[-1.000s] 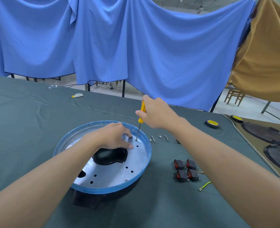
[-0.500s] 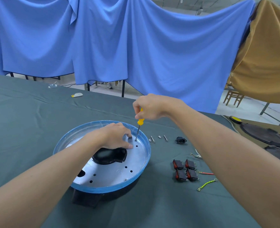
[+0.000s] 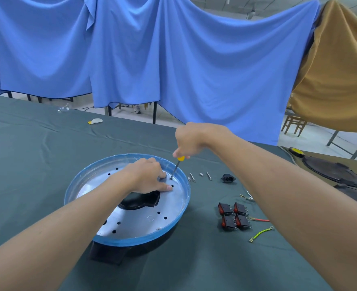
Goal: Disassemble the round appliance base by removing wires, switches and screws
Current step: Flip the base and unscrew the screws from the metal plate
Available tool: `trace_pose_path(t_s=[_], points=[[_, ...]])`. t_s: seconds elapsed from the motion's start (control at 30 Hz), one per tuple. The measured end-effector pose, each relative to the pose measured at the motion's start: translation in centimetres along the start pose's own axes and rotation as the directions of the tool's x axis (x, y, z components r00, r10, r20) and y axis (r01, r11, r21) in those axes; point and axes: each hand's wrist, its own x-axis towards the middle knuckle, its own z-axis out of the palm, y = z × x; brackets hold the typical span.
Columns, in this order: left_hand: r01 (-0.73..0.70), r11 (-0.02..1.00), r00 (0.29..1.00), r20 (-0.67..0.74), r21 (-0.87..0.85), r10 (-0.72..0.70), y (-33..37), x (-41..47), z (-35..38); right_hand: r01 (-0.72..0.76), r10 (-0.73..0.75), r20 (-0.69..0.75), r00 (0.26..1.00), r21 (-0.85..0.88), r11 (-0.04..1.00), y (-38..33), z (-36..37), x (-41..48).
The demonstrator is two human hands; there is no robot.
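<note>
- Round appliance base (image 3: 131, 223) sits on the cloth-covered counter (image 3: 37, 164), directly in front: a shiny perforated metal plate, blue rim, black plastic in the centre cut-out.
- Right hand (image 3: 191, 141) wrapped around a yellow-handled screwdriver (image 3: 176, 166), thin steel tip set in a hole near the far rim.
- Left hand (image 3: 147, 177) pressed flat on the plate, grasping nothing.
- Risk: the tip may skate off the slick metal toward the left fingers; a freed screw could roll.
- Removed screws (image 3: 198, 176), switches (image 3: 234, 216) and wires (image 3: 261, 234) lie to the right.
</note>
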Motion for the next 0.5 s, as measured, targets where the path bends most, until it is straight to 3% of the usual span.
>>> trace_pose_path(t_s=[0.5], points=[[0.026, 1.000, 0.998, 0.050, -0.017, -0.025, 0.16, -0.02, 0.00, 0.198, -0.199, -0.013, 0.980, -0.068, 0.978, -0.19, -0.64, 0.53]])
